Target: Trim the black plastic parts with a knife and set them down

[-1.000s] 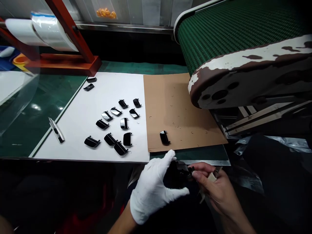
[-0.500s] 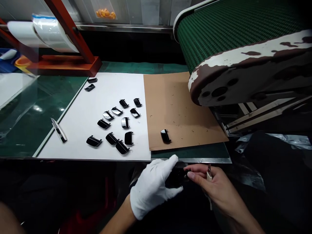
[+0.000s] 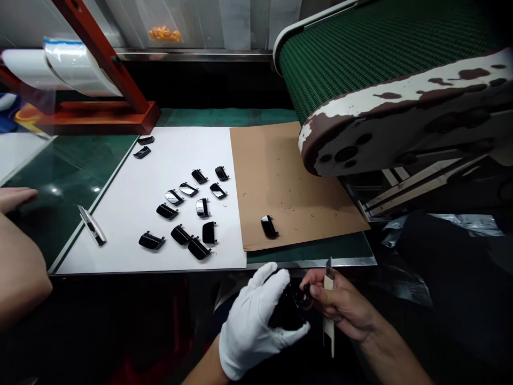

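My left hand (image 3: 260, 321), in a white glove, is closed around a small black plastic part (image 3: 287, 311) below the table's front edge. Dark surroundings hide much of that part's outline. My bare right hand (image 3: 344, 307) has a pale-handled utility knife (image 3: 328, 299) tucked in its fingers, blade pointing up. Its thumb and forefinger pinch at the right end of the black part. On brown cardboard (image 3: 272, 187) just beyond my hands lies one glossy black part (image 3: 269, 226). Several similar black parts (image 3: 199, 248) are spread over the white sheet (image 3: 120, 224) to the left.
Another utility knife (image 3: 91, 225) lies at the white sheet's left side. A co-worker's arm (image 3: 20, 256) reaches in from the left. A green conveyor belt (image 3: 380, 59) overhangs the right side. Film rolls (image 3: 78, 67) sit on a red-brown stand (image 3: 100, 116) at the back left.
The utility knife in my right hand has swung upright and shows more fully. A co-worker's arm has come in at the left. The whole view has shifted slightly.
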The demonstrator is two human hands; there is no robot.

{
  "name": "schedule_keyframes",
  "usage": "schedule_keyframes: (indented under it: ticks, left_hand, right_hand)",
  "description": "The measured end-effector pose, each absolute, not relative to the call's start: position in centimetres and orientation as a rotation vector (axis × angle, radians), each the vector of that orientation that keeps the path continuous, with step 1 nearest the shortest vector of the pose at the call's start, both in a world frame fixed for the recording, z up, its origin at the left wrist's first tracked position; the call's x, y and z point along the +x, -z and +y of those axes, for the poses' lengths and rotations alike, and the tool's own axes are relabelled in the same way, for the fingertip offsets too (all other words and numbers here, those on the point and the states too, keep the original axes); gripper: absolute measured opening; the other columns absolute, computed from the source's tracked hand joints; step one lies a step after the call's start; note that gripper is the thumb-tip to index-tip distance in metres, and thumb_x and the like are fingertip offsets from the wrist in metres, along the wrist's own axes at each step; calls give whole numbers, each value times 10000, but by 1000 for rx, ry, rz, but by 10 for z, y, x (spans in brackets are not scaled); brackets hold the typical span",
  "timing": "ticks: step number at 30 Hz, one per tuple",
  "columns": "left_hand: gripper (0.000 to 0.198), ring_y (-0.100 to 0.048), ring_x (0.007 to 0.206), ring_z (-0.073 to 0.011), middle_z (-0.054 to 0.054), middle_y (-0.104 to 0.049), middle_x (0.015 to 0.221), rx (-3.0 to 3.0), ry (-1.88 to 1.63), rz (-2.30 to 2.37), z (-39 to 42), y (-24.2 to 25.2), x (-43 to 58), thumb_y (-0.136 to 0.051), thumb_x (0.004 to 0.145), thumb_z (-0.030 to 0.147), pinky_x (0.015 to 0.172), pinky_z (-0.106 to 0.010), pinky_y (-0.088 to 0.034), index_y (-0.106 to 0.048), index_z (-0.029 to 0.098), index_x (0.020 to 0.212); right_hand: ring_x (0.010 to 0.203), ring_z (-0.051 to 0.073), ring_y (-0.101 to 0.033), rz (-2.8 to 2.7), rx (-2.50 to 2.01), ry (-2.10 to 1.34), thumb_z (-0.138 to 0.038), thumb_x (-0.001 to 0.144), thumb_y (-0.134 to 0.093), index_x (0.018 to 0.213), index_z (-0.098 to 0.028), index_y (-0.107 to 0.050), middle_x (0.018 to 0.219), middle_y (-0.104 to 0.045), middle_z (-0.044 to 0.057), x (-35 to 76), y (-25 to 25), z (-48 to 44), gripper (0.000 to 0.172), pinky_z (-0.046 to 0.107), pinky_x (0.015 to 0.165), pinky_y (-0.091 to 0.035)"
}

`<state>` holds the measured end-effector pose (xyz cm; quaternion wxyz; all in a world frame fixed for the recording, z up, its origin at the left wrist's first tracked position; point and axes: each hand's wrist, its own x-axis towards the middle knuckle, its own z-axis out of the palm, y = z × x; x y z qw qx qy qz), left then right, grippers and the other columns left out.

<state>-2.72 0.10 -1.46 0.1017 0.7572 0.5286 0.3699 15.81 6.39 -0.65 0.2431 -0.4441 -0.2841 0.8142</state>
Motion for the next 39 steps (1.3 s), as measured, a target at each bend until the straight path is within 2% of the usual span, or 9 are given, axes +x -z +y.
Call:
schedule_keyframes:
  ticks: [7,15,18,20,24,29,32,37,39]
  left_hand:
    - [676,-646,1104,-279,-115,-718,1088,2246,-1172,1430,14,-14,-12,-685,795,430,1007,-365,-509,-386,150,1332]
    - [613,-662,1070,-297,-118,-716,1092,2321,-1143,1435,30,-13,-16,-712,781,346,961,-396,-543,-442,155,1297]
    - [581,-658,1067,-319,-119,-719,1066,2318,-887,1488,35,-1,-13,-759,713,272,918,-418,-567,-500,152,1218]
    - [557,-661,1059,-314,-96,-722,1044,2283,-738,1512,36,6,-5,-765,680,215,924,-431,-562,-523,171,1181]
    - [490,-650,1074,-329,-73,-723,998,2218,-621,1608,35,15,13,-737,673,140,887,-447,-577,-559,193,1126]
    - [544,-598,1120,-422,-161,-710,1031,2198,-636,1699,33,18,19,-761,661,125,836,-512,-589,-550,92,1161]
    - [657,-609,1117,-395,-136,-710,1081,2246,-764,1602,31,15,10,-812,652,218,856,-497,-588,-509,128,1229]
    - [696,-636,1102,-321,-131,-664,1197,2165,-1050,1505,30,7,-7,-750,748,416,913,-445,-568,-447,182,1329]
    - [667,-645,1091,-295,-128,-653,1209,2101,-1153,1472,31,4,-11,-702,783,478,931,-422,-560,-450,193,1332]
  right_hand:
    - [303,-11,-150,-764,-1112,-2304,-594,459,-841,668,-158,-639,413,-355,-120,138,29,52,523,149,292,-140]
    - [304,10,-160,-1011,-1312,-2018,-623,539,-783,744,-153,-694,399,-361,-113,161,13,72,521,166,297,-124]
    - [360,61,-392,-1202,-1474,-1790,-469,632,-790,790,-163,-735,491,-580,-29,177,-1,80,348,194,366,-296]
    - [549,164,-602,-1328,-1585,-1630,-371,649,-789,776,-189,-750,628,-703,34,180,-9,77,226,270,536,-445]
    - [759,335,-686,-1567,-1807,-1308,-340,710,-696,810,-229,-764,770,-761,98,167,-18,56,164,425,699,-470]
    - [762,326,-709,-1679,-1987,-851,-490,795,-565,977,-284,-716,851,-768,92,182,-27,41,313,408,643,-501]
    - [678,331,-679,-1416,-2310,-385,-632,780,-540,1084,-287,-660,851,-743,132,241,-37,62,476,421,595,-463]
    - [621,397,-636,-1327,-2501,-116,-751,754,-454,1250,-1,-531,758,-654,311,346,-44,103,902,503,574,-397]
    - [476,302,-611,-1371,-2377,-189,-713,774,-475,1161,-74,-599,634,-643,220,359,-37,103,758,437,495,-401]
